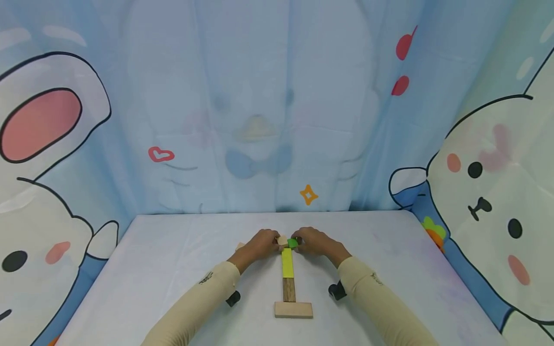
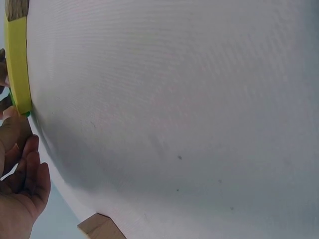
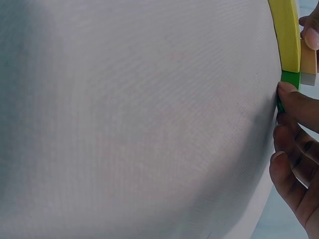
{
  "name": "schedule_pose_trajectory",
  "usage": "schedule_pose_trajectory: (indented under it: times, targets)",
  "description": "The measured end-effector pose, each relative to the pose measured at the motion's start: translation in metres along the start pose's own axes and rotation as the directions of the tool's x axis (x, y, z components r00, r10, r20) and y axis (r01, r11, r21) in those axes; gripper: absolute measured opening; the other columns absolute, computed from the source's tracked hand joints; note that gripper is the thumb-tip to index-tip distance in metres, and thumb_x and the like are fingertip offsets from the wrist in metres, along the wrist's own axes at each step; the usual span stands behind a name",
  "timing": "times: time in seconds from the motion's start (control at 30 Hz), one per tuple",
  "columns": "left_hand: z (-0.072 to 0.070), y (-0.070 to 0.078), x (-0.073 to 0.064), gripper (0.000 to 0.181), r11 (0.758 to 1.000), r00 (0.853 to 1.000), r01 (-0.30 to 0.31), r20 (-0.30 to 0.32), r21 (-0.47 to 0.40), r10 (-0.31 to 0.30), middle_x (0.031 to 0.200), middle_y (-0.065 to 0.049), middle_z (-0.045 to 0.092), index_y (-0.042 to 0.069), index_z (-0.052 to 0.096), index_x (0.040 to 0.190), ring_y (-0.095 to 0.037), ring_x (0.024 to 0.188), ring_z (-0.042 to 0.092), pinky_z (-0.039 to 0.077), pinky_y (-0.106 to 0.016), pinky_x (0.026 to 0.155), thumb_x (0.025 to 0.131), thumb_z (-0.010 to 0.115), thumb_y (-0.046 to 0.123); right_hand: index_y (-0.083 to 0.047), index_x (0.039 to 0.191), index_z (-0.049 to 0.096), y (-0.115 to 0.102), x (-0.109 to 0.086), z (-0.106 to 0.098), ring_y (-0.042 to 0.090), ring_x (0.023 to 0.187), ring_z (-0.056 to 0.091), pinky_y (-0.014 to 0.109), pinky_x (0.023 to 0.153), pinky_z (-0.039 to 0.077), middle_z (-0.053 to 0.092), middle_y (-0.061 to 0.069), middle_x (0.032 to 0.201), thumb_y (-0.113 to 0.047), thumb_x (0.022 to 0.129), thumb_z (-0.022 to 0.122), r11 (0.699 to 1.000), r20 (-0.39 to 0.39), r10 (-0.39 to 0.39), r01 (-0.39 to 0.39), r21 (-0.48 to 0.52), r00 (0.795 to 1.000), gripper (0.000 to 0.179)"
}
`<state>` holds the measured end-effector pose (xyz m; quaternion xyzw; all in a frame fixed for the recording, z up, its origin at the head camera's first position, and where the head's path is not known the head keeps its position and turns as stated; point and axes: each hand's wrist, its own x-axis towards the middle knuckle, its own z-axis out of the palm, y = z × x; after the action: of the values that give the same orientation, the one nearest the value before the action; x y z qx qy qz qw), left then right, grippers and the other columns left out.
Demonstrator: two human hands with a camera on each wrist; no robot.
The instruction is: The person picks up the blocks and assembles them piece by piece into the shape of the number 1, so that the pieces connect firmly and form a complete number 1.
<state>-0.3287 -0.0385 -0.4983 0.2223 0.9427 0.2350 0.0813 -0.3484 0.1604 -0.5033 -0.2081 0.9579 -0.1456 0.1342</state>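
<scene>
Near the far side of the table, my left hand pinches a pale wooden block between thumb and fingers. Just right of it, my right hand pinches a green block; thumb and fingertips grip its end in the right wrist view. Both blocks are at the far end of a yellow block. Behind that end, fingers hide part of the pale block. A dark brown wooden block follows the yellow one toward me, and a light wooden plank lies crosswise at the near end.
Another pale wooden block lies left of my left hand, partly hidden by it; the left wrist view shows this wooden block at the bottom. A white cloth covers the table. A blue cartoon curtain hangs behind.
</scene>
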Motion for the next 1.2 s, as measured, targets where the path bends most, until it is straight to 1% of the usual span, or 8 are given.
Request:
schedule_pose_trajectory:
  times: [0.33,0.57,0.7,0.87,1.2]
  targets:
    - [0.0019,-0.002,-0.0007,0.033,1.0,1.0,-0.004,0.012,-0.016,0.004,0.107,-0.008,0.071,-0.001,0.067,0.122,-0.012,0.089,0.058,0.053,-0.032,0.088,0.097,0.068,0.021,-0.007,0.123,0.068,-0.0026,-0.0019,-0.0015,0.015,0.093,0.057,0.042,0.096,0.051,0.067,-0.001,0.099,-0.015,0.089,0.077,1.0,0.0,-0.001,0.001,0.025,1.0,0.036]
    - [0.0052,-0.0047,0.0014,0.034,1.0,1.0,-0.014,0.022,-0.024,0.014,0.107,-0.008,0.07,0.0,0.066,0.123,-0.012,0.089,0.059,0.052,-0.031,0.086,0.098,0.067,0.022,-0.007,0.123,0.068,-0.0027,-0.0034,-0.0012,0.015,0.094,0.058,0.041,0.096,0.05,0.067,-0.001,0.099,-0.015,0.089,0.076,0.999,-0.007,-0.008,0.008,0.039,1.0,0.036]
    - [0.0059,-0.0042,0.0017,0.034,1.0,1.0,-0.009,0.027,-0.025,0.009,0.107,-0.008,0.07,0.0,0.066,0.124,-0.011,0.088,0.059,0.052,-0.031,0.085,0.098,0.066,0.023,-0.006,0.123,0.068,-0.0015,-0.0041,-0.001,0.015,0.094,0.058,0.041,0.096,0.05,0.067,-0.001,0.1,-0.015,0.089,0.076,0.999,-0.013,-0.017,0.018,0.041,1.0,0.036]
    - [0.0056,-0.0026,0.0014,0.034,0.999,1.0,-0.001,0.026,-0.032,0.002,0.11,-0.009,0.071,0.0,0.066,0.124,-0.012,0.089,0.059,0.053,-0.032,0.088,0.099,0.065,0.024,-0.006,0.123,0.068,0.0006,-0.0038,-0.0005,0.015,0.095,0.058,0.042,0.095,0.05,0.067,0.0,0.1,-0.015,0.09,0.076,0.998,-0.019,-0.032,0.033,0.046,0.999,0.036]
    - [0.0035,-0.002,-0.0006,0.035,0.998,0.999,0.012,0.03,-0.061,-0.01,0.109,-0.009,0.07,0.0,0.065,0.124,-0.013,0.089,0.058,0.052,-0.034,0.088,0.098,0.066,0.024,-0.007,0.124,0.067,0.0035,-0.0033,0.0009,0.015,0.095,0.057,0.041,0.095,0.05,0.066,-0.001,0.1,-0.014,0.09,0.075,0.998,-0.019,-0.046,0.047,0.039,0.999,0.036]
